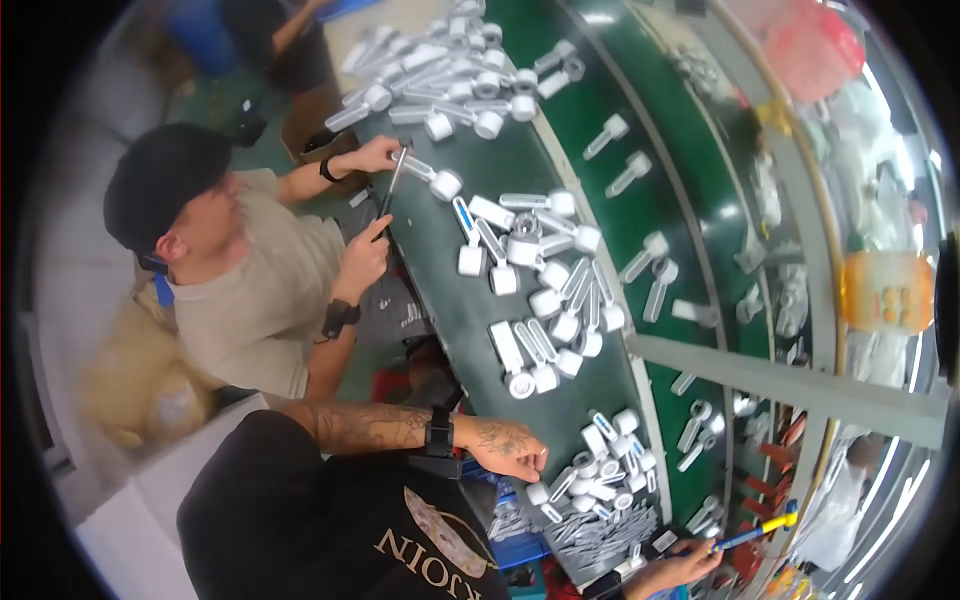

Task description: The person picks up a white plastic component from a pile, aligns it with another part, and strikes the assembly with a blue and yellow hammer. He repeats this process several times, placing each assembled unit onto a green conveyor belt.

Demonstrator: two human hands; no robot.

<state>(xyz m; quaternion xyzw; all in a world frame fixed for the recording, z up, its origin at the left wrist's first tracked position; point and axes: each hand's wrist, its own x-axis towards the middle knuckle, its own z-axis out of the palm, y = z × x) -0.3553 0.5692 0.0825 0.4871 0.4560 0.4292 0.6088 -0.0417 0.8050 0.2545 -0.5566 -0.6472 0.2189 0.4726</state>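
My left hand (510,448) is above the dark green worktable, its fingers curled. Whatever they may hold is hidden. Just beyond its fingertips lies a cluster of small white parts (600,468) with round heads and slim handles, some with blue strips. My right hand (688,566), at the lower right, is closed around a slim tool (752,533) with a blue shaft and a yellow end; its exact kind is unclear. Between my hands lies a heap of thin grey pieces (605,535).
More white parts (535,240) lie mid-table, with a large pile (440,75) at the far end. A co-worker (260,240) on the left works on a part with a slender tool. A green conveyor (590,190) carrying parts runs alongside. A grey metal bar (780,385) crosses at right.
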